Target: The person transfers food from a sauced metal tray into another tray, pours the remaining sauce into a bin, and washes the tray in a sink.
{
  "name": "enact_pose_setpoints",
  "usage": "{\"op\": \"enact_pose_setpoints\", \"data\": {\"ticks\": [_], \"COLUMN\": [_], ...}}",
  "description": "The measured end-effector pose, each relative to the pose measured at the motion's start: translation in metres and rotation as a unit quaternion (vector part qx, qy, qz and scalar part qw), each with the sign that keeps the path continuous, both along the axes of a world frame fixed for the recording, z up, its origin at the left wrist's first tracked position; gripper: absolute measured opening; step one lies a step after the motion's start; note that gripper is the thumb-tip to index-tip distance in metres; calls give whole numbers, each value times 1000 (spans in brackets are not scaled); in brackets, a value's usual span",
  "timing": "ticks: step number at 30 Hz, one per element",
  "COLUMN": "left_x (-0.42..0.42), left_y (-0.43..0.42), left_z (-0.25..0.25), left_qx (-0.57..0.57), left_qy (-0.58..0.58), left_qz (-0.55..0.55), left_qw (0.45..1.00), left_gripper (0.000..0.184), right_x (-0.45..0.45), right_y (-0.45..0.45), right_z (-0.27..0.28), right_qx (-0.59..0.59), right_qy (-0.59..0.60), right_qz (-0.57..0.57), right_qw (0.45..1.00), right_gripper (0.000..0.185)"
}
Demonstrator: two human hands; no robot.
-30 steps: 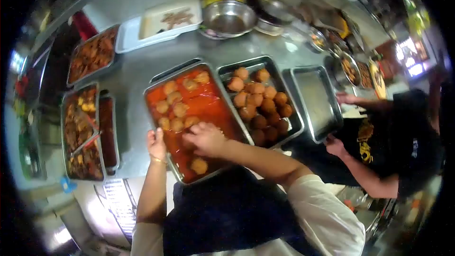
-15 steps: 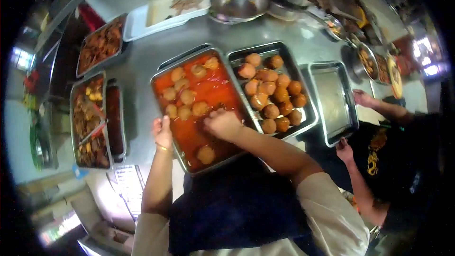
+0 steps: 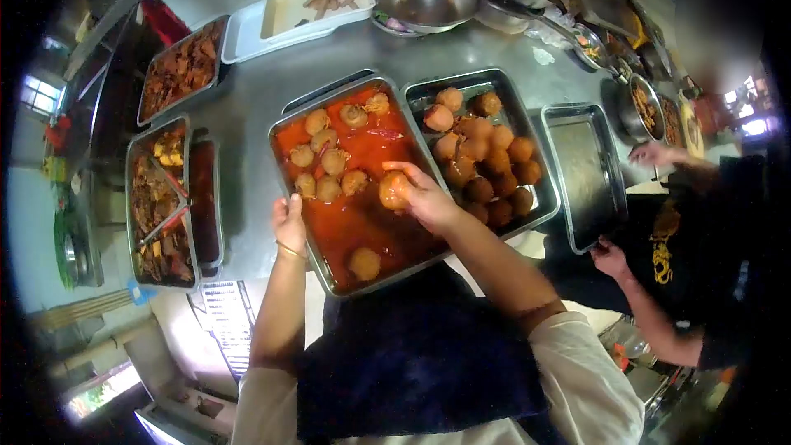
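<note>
The person's right hand [image 3: 432, 204] has its fingers closed around a brown ball [image 3: 393, 191], holding it over the red sauce [image 3: 342, 227] in the deep metal tray [image 3: 395, 278]. The left hand [image 3: 288, 222] is at that tray's left rim; I can't tell whether its fingers grip it. More balls sit in the sauce, one of them near the close edge, and others crowd the neighbouring tray [image 3: 540, 156] on the tabletop [image 3: 239, 222]. The ball looks slick, so moving it would call for a gentle, steady hold. To the right, a co-worker's hand [image 3: 610, 259] touches another tray [image 3: 582, 181].
</note>
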State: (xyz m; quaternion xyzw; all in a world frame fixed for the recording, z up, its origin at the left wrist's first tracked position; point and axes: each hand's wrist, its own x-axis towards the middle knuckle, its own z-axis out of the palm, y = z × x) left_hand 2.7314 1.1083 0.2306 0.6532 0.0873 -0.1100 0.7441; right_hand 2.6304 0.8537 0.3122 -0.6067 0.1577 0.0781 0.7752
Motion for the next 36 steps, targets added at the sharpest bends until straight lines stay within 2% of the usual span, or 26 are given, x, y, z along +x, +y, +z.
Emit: {"op": "enact_pose_setpoints", "data": {"ticks": [1, 2, 6, 9, 12, 15, 20, 21, 22, 23, 24, 25, 26, 28, 29, 30, 31, 33, 34, 36], "left_x": [1, 4, 4, 4, 4, 7, 7, 9, 11, 6, 38, 5, 18, 19, 23, 27, 16, 12, 15, 23], "left_y": [0, -1, 2, -6, -1, 1, 4, 10, 10, 6, 31, 8, 21, 17, 11, 7, 5, 7, 13, 17], "left_z": [-2, -4, -6, 7, -3, -11, -19, -26, -35, -19, -89, -8, -57, -56, -60, -64, -42, -22, -21, -34], "left_qx": [-11, -24, -5, 4, -17, -27, -21, 36, 85, 128, 229, 14, 50, 117, 86, 56, -12, 235, 358, 358], "left_qy": [-3, -7, -24, -26, -20, -25, -41, -54, -69, 23, -59, 22, -100, -119, -94, -69, -41, -140, -186, -245], "left_qz": [-4, -7, -11, 0, 2, -10, -6, 8, 17, 37, 9, -78, -47, -45, -37, -27, -2, -30, -36, -7], "left_qw": [1000, 1000, 1000, 1000, 1000, 999, 999, 998, 994, 991, 972, 997, 993, 985, 991, 996, 999, 961, 914, 901], "left_gripper": [15, 13, 11, 11, 12, 14, 18, 19, 20, 24, 20, 25, 18, 20, 21, 21, 22, 32, 37, 38], "right_x": [-3, -5, -5, -5, -5, -9, -17, -18, -15, -17, -19, -15, -10, -34, -32, -32, -29, -24, -25, -22], "right_y": [-2, -2, 0, -1, -1, -2, 3, 4, 9, 11, 11, 13, 14, 24, 21, 22, 27, 32, 29, 29], "right_z": [15, 13, 9, 15, 26, 35, 34, 32, 38, 28, 18, 0, -16, 45, 31, 26, 22, 5, 14, 21], "right_qx": [108, 125, 91, 90, 213, 333, 289, 276, 235, 211, 188, 58, -72, 7, 181, 154, 135, 58, 18, -9], "right_qy": [16, -11, -73, -60, -28, -52, -122, -127, -73, -87, -102, -81, -48, 30, 12, -3, -13, -85, -94, -69], "right_qz": [-26, -45, -79, -105, -155, -162, -132, -127, -159, -153, -148, -159, -166, -132, -72, -54, -32, -85, -54, -57], "right_qw": [994, 991, 990, 989, 964, 927, 940, 944, 956, 961, 966, 982, 982, 991, 981, 987, 990, 991, 994, 996], "right_gripper": [45, 52, 49, 44, 41, 48, 56, 58, 56, 49, 41, 37, 39, 53, 46, 46, 50, 48, 49, 52]}}
